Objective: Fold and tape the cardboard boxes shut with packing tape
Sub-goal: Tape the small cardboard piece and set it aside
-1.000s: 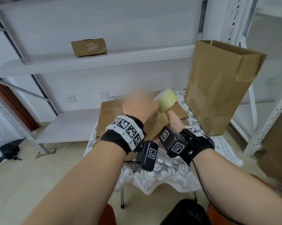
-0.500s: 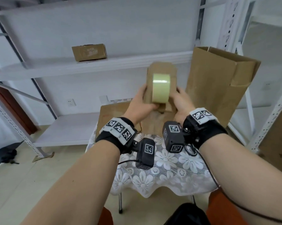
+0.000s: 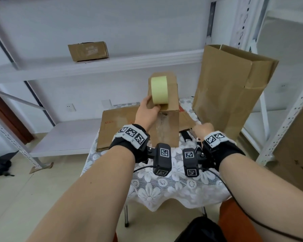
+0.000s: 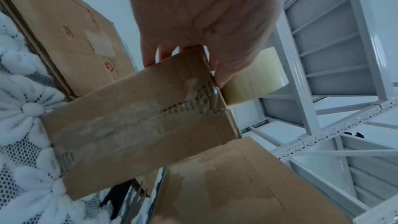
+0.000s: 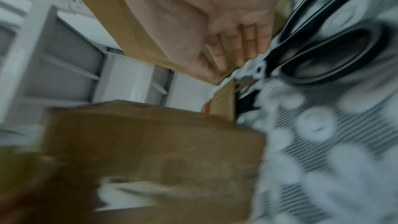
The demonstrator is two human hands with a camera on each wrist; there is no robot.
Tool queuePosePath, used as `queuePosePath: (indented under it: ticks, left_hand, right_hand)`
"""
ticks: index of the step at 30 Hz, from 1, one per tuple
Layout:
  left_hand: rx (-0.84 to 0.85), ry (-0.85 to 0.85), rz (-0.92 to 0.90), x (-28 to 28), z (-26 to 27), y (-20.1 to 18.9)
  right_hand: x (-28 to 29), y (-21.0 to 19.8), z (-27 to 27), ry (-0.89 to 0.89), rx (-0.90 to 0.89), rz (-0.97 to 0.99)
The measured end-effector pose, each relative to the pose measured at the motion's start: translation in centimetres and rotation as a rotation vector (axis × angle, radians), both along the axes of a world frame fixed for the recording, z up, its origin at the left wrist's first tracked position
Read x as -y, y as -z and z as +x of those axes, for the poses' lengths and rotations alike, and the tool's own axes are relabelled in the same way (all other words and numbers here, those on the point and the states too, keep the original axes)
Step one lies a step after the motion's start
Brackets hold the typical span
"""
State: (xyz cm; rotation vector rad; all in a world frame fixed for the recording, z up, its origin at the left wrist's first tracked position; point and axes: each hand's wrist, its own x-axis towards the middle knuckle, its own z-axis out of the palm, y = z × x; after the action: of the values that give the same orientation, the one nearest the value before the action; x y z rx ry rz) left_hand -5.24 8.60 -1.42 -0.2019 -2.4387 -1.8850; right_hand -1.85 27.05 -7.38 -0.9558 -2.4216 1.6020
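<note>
Right hand (image 3: 203, 129) dropped, seemingly toward wrist-view-only scissors (image 5: 318, 43).

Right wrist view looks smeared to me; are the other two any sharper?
Right wrist view: motion blur, though the scissors and right hand stay readable. Left wrist view: sharp on the small box and tape roll. Head view: crisp, evenly lit, shelf lines bowed by the wide lens.

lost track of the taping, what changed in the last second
The right hand let go of the small brown cardboard box and dropped toward the black-handled scissors. The left hand alone now holds the box and pale yellow tape roll. The tall open carton is unmoved.
</note>
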Motion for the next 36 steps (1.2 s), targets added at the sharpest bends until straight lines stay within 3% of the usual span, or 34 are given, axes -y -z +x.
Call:
queuePosePath:
  ticks: [6, 15, 21, 25, 27, 30, 34, 36]
  left_hand:
    - [0.008, -0.034, 0.038, -0.9, -0.4, 0.0]
    - [0.028, -0.04, 0.037, -0.3, -0.5, 0.0]
    - [0.011, -0.036, 0.003, -0.2, -0.2, 0.0]
    - [0.019, -0.031, 0.012, -0.2, -0.2, -0.1]
    - [0.02, -0.033, 0.01, -0.1, -0.2, -0.1]
    - [0.02, -0.035, 0.01, -0.1, -0.3, 0.0]
    - [0.022, -0.035, 0.011, 0.0, -0.6, 0.1]
    - [0.033, -0.033, 0.011, 0.2, -0.9, 0.1]
  right_hand:
    - [-0.8, 3.7, 1.7, -0.141, 0.197, 0.201]
    - [-0.9, 3.5, 2.2, -0.341, 0.306, 0.59]
    - [-0.6, 5.2, 2.6, -0.162, 0.478, 0.834]
    - [-1.4, 4.8, 2.5, -0.304, 0.532, 0.909]
    - [-1.9, 4.5, 2.4, -0.315, 0.482, 0.796]
    - [-2.7, 4.2, 2.2, -0.194, 0.339, 0.518]
    - [-3.5, 4.1, 2.2, -0.038, 0.076, -0.262]
    - [-3.6, 3.7, 2.2, -0.036, 0.049, -0.482]
